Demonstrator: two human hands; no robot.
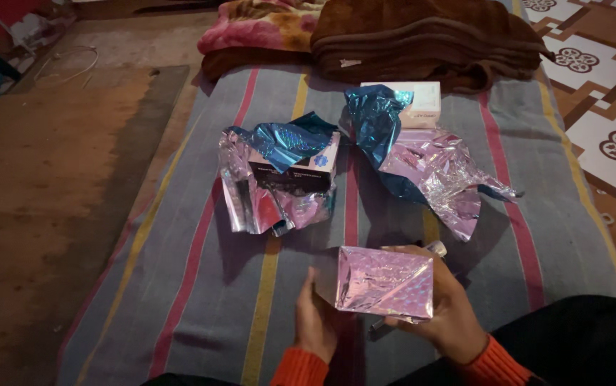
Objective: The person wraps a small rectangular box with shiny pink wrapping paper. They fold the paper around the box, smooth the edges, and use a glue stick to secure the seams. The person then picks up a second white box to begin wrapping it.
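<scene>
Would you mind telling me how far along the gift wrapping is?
Done: nothing sealed yet. In hand: the silver-wrapped box, held between left hand and right hand. Left: the dark box lies half covered in loose foil, and the white box sits bare beside crumpled foil.

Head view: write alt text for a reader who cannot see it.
Both hands, left hand and right hand, hold a box wrapped in shiny pink foil over a striped mat. Beyond lie a dark box and a white box on crumpled foil sheets.
</scene>
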